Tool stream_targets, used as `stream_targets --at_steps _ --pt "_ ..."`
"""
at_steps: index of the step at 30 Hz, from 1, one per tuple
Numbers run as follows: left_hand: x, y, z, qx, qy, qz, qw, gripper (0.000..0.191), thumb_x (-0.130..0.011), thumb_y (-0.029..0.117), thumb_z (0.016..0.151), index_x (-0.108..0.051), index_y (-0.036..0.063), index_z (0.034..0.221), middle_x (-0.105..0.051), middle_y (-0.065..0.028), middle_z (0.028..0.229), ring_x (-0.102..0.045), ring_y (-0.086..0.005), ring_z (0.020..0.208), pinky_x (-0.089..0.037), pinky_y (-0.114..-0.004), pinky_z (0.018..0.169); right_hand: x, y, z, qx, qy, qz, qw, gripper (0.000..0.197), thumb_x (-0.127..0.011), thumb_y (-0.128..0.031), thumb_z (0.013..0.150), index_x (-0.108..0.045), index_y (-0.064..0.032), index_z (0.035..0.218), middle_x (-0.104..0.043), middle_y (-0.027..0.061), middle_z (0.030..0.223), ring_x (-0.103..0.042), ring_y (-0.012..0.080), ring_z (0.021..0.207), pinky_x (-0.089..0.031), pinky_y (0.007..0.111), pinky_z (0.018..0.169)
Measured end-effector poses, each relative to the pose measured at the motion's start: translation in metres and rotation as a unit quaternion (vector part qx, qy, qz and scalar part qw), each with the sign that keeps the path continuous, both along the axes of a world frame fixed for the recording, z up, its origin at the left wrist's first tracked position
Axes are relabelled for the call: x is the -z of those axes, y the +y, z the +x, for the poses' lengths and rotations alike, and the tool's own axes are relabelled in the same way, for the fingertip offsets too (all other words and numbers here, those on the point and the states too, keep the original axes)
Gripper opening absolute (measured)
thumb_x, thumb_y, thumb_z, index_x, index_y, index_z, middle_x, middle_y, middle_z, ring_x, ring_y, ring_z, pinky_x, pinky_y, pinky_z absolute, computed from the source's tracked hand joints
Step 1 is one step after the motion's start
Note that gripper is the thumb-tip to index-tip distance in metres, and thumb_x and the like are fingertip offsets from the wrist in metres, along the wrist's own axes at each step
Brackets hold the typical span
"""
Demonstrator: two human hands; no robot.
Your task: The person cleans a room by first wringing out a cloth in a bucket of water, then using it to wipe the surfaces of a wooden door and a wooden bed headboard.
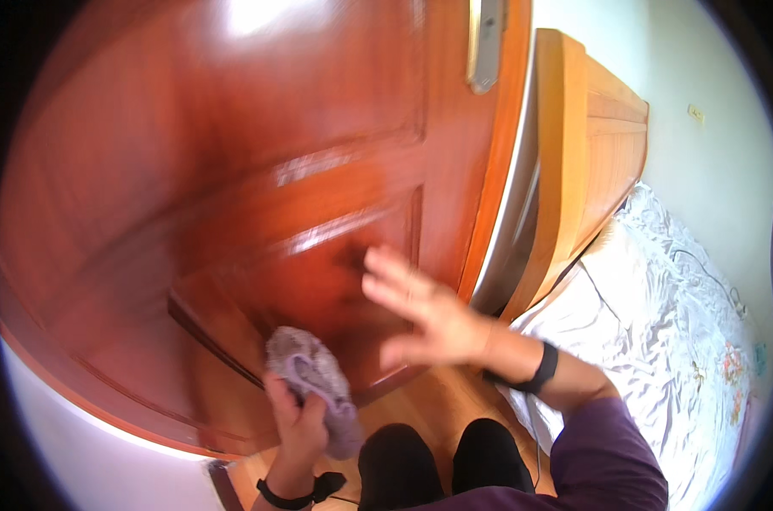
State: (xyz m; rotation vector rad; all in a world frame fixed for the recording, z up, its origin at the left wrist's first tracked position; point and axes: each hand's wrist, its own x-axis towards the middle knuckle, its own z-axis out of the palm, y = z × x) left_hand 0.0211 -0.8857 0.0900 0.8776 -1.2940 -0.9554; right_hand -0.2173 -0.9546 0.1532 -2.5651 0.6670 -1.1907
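My left hand [297, 415] grips a greyish-purple cloth [319, 383], bunched up, at the lower middle of the view. The cloth is in front of the lower part of a reddish-brown panelled wooden door [303, 274]. My right hand [424, 313], slightly blurred, is raised before the door's lower panel with its fingers spread and nothing in it. Whether its fingertips touch the panel I cannot tell. A metal lock plate [485, 51] is mounted near the door's edge at the top.
A wooden headboard [562, 166] stands right of the door, beside a bed with rumpled white bedding [642, 319]. Below are my knees and a wooden floor [418, 402]. A cable [538, 447] hangs by the bed. A pale wall [73, 434] is at lower left.
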Motion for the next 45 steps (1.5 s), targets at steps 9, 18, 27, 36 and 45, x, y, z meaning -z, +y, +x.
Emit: stream_targets --at_steps 9,18,27,36,45 --pt "-0.227 0.001 -0.124 0.171 -0.489 -0.061 0.853 0.015 -0.059 0.011 0.082 -0.056 0.0033 0.094 -0.058 -0.0133 0.084 -0.056 -0.0267 0.066 -0.047 -0.035 0.063 -0.023 0.132 -0.093 0.165 -0.245 0.449 0.843 0.061 -0.074 -0.01 0.073 -0.045 -0.0097 0.127 -0.057 0.0079 0.112 -0.056 0.017 0.1 -0.045 0.031 0.087" --pt "-0.448 -0.096 -0.216 -0.087 -0.686 -0.252 0.677 0.022 -0.063 0.023 0.079 -0.058 0.0026 0.085 -0.061 -0.0182 0.076 -0.058 -0.0376 0.074 -0.046 -0.044 0.069 -0.056 0.285 -0.162 0.314 -0.346 0.536 0.703 0.064 -0.072 0.0 0.065 -0.048 -0.0076 0.124 -0.055 0.0091 0.119 -0.053 0.0198 0.111 -0.042 0.032 0.095" --pt "-0.374 -0.128 -0.226 -0.107 -0.548 -0.141 0.817 0.022 -0.058 0.024 0.079 -0.059 0.002 0.078 -0.061 -0.0213 0.072 -0.059 -0.0391 0.069 -0.047 -0.047 0.064 -0.12 0.402 -0.19 0.405 -0.449 0.482 0.634 0.069 -0.069 0.005 0.063 -0.045 -0.0042 0.127 -0.056 0.0114 0.118 -0.053 0.0202 0.11 -0.042 0.032 0.094" --pt "-0.372 -0.098 -0.244 -0.142 -0.506 -0.146 0.838 0.021 -0.057 0.027 0.077 -0.059 0.0059 0.077 -0.062 -0.0188 0.072 -0.059 -0.0386 0.069 -0.046 -0.048 0.064 -0.174 0.429 -0.202 0.494 -0.497 0.402 0.589 0.067 -0.065 0.011 0.067 -0.041 -0.0018 0.129 -0.053 0.0094 0.118 -0.052 0.0199 0.108 -0.041 0.031 0.094" --pt "-0.436 -0.049 -0.247 -0.067 -0.751 -0.152 0.639 0.02 -0.055 0.027 0.082 -0.057 0.0068 0.083 -0.062 -0.0169 0.073 -0.061 -0.0347 0.069 -0.049 -0.045 0.062 -0.199 0.426 -0.21 0.536 -0.48 0.363 0.592 0.063 -0.061 0.012 0.068 -0.045 -0.0041 0.126 -0.053 0.011 0.119 -0.053 0.0213 0.109 -0.041 0.032 0.095"
